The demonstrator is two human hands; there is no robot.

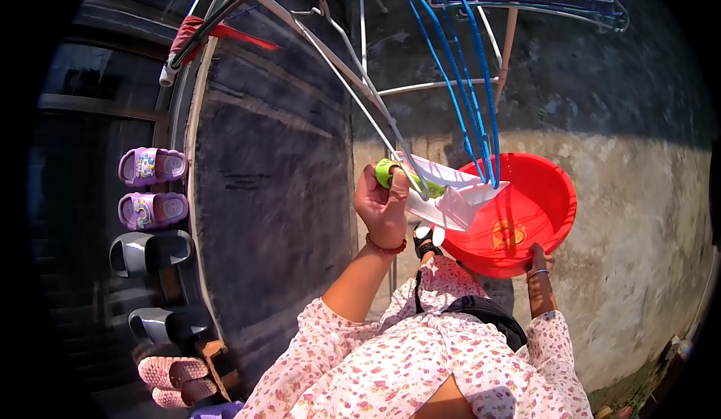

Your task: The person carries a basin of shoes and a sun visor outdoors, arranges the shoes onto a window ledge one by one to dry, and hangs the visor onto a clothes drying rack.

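My left hand [384,205], raised in front of me, is closed on a bright green item [388,172] whose kind I cannot make out. The lower end of a white hanger [398,135] hangs at its fingers. Just beyond the hand is a white angular object [462,203], partly overlapping the basin. On the right, my right hand [540,260] grips the near rim of a red plastic basin [552,194], which has a yellow print on its bottom. Blue hangers [458,81] dangle above the basin, their lower ends in front of it.
A white drying rack [435,86] stands ahead, with several more hangers [533,2] at the top right. A red cloth strip [188,36] is tied on a pole. Purple slippers [152,166], grey slippers [150,254] and pink slippers [173,374] line the left. Concrete floor [631,254] extends right.
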